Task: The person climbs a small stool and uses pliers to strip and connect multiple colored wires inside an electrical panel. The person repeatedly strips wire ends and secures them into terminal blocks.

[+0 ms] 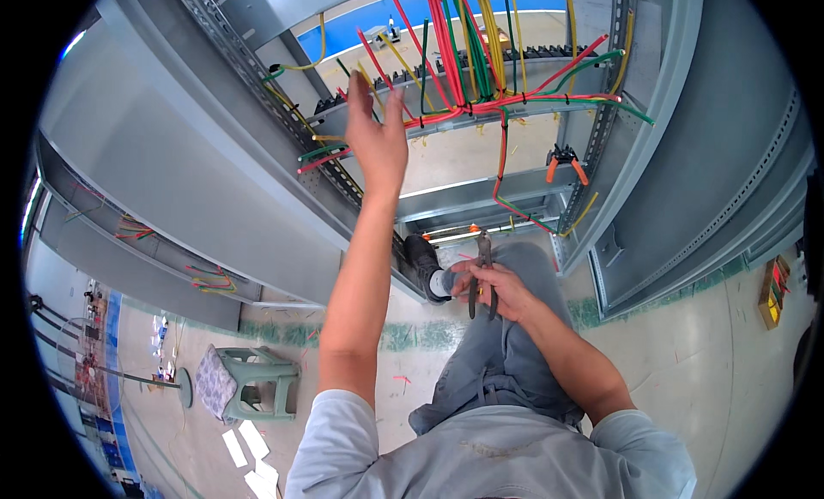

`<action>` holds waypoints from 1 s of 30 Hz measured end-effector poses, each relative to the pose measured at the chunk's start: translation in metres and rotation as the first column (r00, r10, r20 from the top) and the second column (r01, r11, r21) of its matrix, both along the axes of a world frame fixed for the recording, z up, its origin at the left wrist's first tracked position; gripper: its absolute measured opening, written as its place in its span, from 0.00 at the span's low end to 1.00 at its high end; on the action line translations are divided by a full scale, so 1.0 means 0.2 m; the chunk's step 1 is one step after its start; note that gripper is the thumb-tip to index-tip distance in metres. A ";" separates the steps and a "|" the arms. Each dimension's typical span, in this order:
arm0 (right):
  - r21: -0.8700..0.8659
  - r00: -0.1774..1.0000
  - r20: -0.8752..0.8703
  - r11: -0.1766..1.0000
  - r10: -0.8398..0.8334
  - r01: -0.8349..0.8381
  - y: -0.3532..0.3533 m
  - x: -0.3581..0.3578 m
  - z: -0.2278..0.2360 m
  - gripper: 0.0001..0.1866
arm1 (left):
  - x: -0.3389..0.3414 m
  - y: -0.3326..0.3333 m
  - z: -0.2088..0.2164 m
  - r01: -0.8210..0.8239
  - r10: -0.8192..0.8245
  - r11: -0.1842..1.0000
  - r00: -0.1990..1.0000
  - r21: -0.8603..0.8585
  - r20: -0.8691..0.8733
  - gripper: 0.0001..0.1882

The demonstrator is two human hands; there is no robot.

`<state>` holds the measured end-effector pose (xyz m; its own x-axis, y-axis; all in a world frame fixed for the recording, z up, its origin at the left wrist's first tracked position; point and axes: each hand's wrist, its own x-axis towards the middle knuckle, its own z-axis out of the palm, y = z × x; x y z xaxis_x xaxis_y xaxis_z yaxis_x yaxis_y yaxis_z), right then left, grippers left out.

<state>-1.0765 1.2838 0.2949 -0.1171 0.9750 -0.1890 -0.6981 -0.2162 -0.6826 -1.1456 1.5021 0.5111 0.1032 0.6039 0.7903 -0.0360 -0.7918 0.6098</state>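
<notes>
One hand (pixel 506 291) curled around pliers (pixel 484 252)

A pair of dark grey pliers (pixel 485 250) is held in the right hand (pixel 502 293), its head pointed away from the body and its two handles slightly spread; whether its jaws are parted cannot be told. Red, green and yellow wires (pixel 487 107) are strung inside a grey metal cabinet frame (pixel 481 195), brought down in bundles sorted by colour, gathered at one junction and fanned out to both sides, with one red-and-green branch led downward. At the left, some loose ends are partly hidden by the raised left hand (pixel 378 143).
</notes>
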 end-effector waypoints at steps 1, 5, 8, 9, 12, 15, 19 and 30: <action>0.009 0.999 0.034 1.000 -0.004 0.004 -0.01 0.00 0.00 0.21 | 0.01 0.06 0.01 0.031 -0.031 1.000 0.999 -0.002 0.040 0.32; 0.029 0.959 0.282 1.000 -0.002 -0.007 -0.04 0.05 0.05 0.24 | -0.04 0.13 0.09 0.301 -0.299 0.940 0.954 -0.158 0.035 0.21; 0.060 0.824 0.562 0.997 -0.068 0.041 -0.02 0.09 0.07 0.27 | -0.08 0.14 0.10 0.391 -0.403 0.905 0.914 -0.167 -0.040 0.18; 0.062 0.802 0.594 0.997 -0.065 0.035 -0.01 0.11 0.08 0.28 | -0.09 0.14 0.11 0.416 -0.430 0.893 0.902 -0.174 -0.050 0.18; 0.010 0.766 0.643 1.000 0.010 -0.022 0.01 0.15 0.25 0.27 | -0.15 0.16 0.12 0.449 -0.473 0.869 0.877 -0.208 -0.083 0.18; 0.020 0.842 0.534 0.995 0.073 -0.099 0.02 0.18 0.41 0.28 | -0.15 0.21 0.11 0.507 -0.525 0.833 0.850 -0.222 -0.030 0.18; 0.133 0.914 0.369 0.964 0.168 -0.231 0.12 0.14 0.79 0.29 | -0.15 0.24 0.08 0.523 -0.545 0.822 0.838 -0.224 -0.042 0.18; 0.397 0.945 0.179 0.859 0.273 -0.323 0.62 0.03 1.30 0.27 | -0.22 0.28 0.09 0.740 -0.775 0.573 0.629 -0.351 0.063 0.19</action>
<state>-1.0702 1.4069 0.5539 -0.4175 0.8874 0.1956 -0.5591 -0.0812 -0.8251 -1.1902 1.5577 0.5291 0.6986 0.4780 0.5325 -0.4651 -0.2621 0.8455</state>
